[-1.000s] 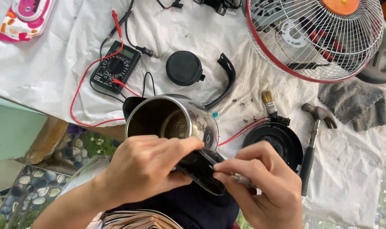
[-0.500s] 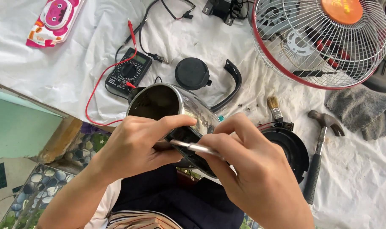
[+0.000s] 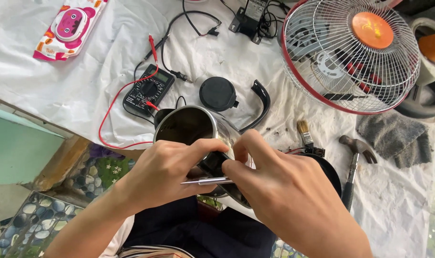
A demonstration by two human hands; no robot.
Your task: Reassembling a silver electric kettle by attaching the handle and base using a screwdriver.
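2 hands (image 3: 177,174), 1 kettle (image 3: 193,129), 1 metal tool (image 3: 208,181), 1 multimeter (image 3: 148,90), 1 round lid (image 3: 218,94), 1 black handle (image 3: 260,102), 1 fan (image 3: 351,52), 1 brush (image 3: 304,133), 1 hammer (image 3: 353,165), 1 grey cloth (image 3: 394,138), 1 wipes pack (image 3: 69,26)

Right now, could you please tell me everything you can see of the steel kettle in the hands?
The steel kettle is a shiny metal body with no lid on, its open mouth showing a bare, dim inside. It is tilted, held above the person's lap at the edge of the white-covered table. A black plastic part sits on its near side. The left hand grips it from the left; the right hand holds a thin metal tool against that black part. Its underside is hidden.
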